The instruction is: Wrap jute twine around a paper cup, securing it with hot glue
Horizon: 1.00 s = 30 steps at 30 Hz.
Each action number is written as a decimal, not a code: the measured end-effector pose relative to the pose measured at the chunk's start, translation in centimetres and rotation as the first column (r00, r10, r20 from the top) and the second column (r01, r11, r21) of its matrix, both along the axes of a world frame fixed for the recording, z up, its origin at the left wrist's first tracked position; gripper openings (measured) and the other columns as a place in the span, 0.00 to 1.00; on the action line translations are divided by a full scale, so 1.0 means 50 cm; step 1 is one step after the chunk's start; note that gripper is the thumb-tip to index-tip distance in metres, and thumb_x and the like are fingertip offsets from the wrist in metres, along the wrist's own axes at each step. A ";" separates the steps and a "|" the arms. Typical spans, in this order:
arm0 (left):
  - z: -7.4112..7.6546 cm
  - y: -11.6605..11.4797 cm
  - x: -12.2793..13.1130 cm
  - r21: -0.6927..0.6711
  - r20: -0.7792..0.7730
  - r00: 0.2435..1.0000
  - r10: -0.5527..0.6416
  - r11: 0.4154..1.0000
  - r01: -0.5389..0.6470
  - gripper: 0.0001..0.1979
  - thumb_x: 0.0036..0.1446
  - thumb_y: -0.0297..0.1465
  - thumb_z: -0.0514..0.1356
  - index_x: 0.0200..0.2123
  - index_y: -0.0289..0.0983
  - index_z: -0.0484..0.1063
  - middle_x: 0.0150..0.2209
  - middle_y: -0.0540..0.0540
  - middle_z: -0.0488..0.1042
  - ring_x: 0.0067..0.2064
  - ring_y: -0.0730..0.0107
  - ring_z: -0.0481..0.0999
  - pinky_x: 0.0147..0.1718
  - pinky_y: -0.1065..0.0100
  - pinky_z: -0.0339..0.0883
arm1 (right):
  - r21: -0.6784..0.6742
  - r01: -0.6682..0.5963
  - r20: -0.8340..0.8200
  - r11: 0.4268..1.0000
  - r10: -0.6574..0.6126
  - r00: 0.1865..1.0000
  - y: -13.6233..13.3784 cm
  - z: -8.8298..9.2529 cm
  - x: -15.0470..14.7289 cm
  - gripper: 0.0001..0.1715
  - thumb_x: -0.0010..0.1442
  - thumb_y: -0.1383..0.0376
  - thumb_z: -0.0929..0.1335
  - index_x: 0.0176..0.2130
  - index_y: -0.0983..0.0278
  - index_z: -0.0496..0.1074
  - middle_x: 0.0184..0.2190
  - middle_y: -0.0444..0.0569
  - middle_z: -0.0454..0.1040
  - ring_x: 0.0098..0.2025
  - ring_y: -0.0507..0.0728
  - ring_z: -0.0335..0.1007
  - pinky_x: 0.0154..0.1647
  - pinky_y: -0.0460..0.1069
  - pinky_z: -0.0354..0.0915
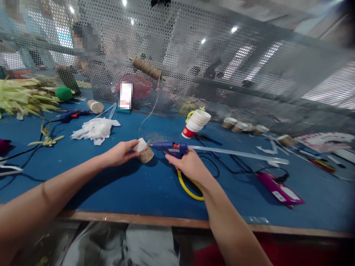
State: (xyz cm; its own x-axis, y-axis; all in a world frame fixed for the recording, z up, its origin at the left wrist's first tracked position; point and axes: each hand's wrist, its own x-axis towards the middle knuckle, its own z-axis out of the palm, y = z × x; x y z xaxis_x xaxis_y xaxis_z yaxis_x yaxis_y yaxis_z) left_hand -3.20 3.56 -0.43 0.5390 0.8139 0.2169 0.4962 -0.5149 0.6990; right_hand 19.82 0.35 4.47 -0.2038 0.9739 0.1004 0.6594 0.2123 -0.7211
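My left hand (122, 153) is closed around the white end of a small paper cup (145, 154), which lies tilted in the fingers and is partly wrapped in brown twine. In my right hand (191, 164) is a blue hot glue gun (173, 148), its nozzle pointing left at the cup. Whether the nozzle touches the cup I cannot tell. A long clear glue stick (238, 152) sticks out of the gun's back. From a twine spool (146, 68) on the mesh, a strand (155, 101) hangs down towards the cup.
A stack of paper cups (196, 123) leans behind the glue gun. White cloth scraps (97, 129) lie to the left, near another glue gun (72, 115). Several twine-wrapped cups (239, 126) line the back right. A purple power strip (280, 189) and black cables lie at right. Perforated mesh (177, 44) stands behind.
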 end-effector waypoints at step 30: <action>0.005 -0.004 0.003 -0.008 -0.005 1.000 0.020 1.000 -0.020 0.13 0.54 0.34 0.51 0.39 0.32 0.65 0.34 0.44 0.71 0.34 0.68 0.68 0.34 0.70 0.61 | -0.070 -0.030 -0.042 0.997 0.027 0.999 -0.007 0.007 -0.004 0.14 0.49 0.60 0.65 0.18 0.65 0.64 0.10 0.41 0.61 0.14 0.49 0.57 0.18 0.45 0.57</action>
State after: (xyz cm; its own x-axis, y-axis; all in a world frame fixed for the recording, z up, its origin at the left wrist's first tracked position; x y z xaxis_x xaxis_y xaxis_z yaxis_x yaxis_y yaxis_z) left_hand -3.04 3.33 -0.18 0.5235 0.8264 0.2073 0.5099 -0.4988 0.7009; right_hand 19.61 0.01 4.81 -0.2288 0.9726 0.0400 0.6238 0.1781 -0.7611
